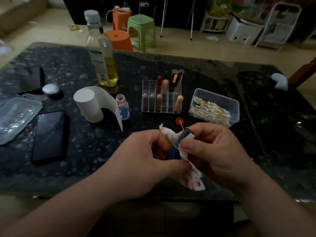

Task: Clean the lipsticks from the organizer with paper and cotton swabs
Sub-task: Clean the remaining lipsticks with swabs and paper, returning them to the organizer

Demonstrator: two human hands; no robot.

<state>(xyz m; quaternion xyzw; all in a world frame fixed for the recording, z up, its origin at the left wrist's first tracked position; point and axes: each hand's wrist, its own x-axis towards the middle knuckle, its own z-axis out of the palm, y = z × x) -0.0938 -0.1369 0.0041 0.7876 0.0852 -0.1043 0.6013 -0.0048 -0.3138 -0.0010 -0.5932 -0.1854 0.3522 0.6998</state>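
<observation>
Dark stone table [171,65], phone [49,135], organizer [161,96], swab tub [214,106]

table [85,147]: dark speckled stone, glossy | organizer [168,105]: clear smooth plastic | tub [234,106]: clear plastic | cotton swabs [210,110]: pale wooden sticks, white cotton tips | paper roll [89,105]: matt white paper | tissue [193,178]: crumpled soft paper, red-stained | lipstick tube [177,147]: smooth dark-blue casing, slight sheen | phone [49,135]: glossy black glass

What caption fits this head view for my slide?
Left hand and right hand hold a dark blue lipstick in red-stained paper, before the clear organizer and tub of cotton swabs.
</observation>
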